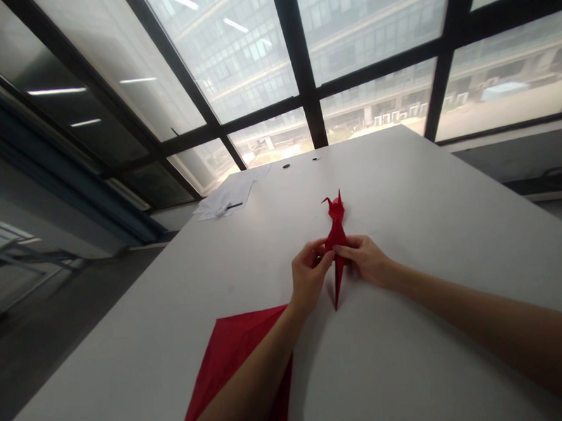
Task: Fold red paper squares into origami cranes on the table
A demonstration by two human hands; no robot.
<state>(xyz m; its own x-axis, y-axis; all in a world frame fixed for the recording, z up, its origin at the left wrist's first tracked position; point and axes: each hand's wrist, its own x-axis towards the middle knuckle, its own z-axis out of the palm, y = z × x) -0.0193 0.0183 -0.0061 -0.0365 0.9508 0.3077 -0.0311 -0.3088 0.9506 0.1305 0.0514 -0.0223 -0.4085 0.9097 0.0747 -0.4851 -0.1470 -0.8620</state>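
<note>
Between my two hands is a piece of folded red paper (336, 236), with one long narrow point reaching toward me. My left hand (308, 273) pinches its left side, thumb on top. My right hand (370, 261) grips the right side the same way, its thumb close to the other thumb near the middle. Fingers partly hide the folds. Just beyond the held paper stands a red paper crane (337, 208), its thin neck and tail pointing up. Whether the two touch I cannot tell. A flat red paper sheet (236, 343) lies partly under my left forearm.
The white table (403, 190) reaches toward large windows (247, 47) with black frames. Loose white papers (227, 195) lie at its far left, with a dark pen (234, 206) on them. A round dark hole (286, 166) shows near the far edge.
</note>
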